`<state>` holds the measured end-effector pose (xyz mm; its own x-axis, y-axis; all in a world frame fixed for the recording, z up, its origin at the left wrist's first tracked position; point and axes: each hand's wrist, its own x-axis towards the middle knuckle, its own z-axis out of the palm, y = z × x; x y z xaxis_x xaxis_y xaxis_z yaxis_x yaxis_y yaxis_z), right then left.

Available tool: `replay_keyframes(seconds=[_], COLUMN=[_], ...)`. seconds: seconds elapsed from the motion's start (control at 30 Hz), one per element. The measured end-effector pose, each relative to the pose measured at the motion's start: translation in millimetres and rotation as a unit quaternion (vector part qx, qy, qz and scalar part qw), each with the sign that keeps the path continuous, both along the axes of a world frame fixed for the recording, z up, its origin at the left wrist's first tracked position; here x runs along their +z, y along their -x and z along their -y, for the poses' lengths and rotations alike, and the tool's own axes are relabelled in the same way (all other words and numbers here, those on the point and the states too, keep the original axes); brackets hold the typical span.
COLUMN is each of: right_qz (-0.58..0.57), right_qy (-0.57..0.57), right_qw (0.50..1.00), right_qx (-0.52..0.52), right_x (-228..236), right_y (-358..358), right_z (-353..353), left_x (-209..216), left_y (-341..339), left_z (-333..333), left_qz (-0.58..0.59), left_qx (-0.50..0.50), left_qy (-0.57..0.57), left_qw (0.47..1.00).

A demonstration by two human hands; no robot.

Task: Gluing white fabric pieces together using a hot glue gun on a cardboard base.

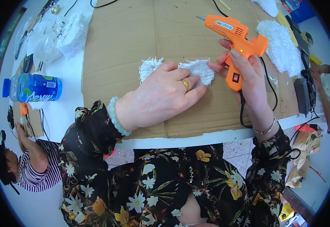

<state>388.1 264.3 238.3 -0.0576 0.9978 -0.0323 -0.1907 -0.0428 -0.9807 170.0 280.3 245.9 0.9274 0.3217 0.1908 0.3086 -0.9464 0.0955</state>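
Note:
A piece of white fuzzy fabric point(204, 72) with frayed edges lies on a cardboard sheet, partly hidden under my left hand point(165, 89). The fingers of that hand are bent together over the fabric and press on it. My right hand point(248, 75) is closed around the handle of an orange hot glue gun point(229, 30). Its nozzle points to the upper left, above the cardboard and away from the fabric. A small light glows green on the gun's body. Fingertips of my right hand reach close to the fabric's right edge; whether they touch it I cannot tell.
Cardboard point(123, 41) covers the white table. A blue-labelled bottle point(40, 87) lies at the left, near plastic-wrapped white fluffy material point(72, 36). More white fluffy material point(280, 47) and a black power adapter point(303, 94) are at the right. The gun's cord point(242, 109) loops nearby. Other people sit at both sides.

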Motion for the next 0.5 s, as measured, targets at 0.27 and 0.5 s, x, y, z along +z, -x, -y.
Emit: replay_keyframes(seconds=[0.27,0.5], right_qz=[0.022,0.053], right_qy=[-0.014,-0.059], right_qw=[1.000,0.997], right_qx=[0.012,-0.012], right_x=[-4.4,14.5], right_y=[-3.7,-28.8], right_z=[-1.5,25.8], left_x=[-1.9,-11.9], left_y=[-0.2,-1.7], left_z=[-0.7,-1.5], left_qz=[-0.004,0.010], left_qx=[-0.002,-0.011], left_qy=[-0.003,-0.009], left_qw=[1.000,1.000])
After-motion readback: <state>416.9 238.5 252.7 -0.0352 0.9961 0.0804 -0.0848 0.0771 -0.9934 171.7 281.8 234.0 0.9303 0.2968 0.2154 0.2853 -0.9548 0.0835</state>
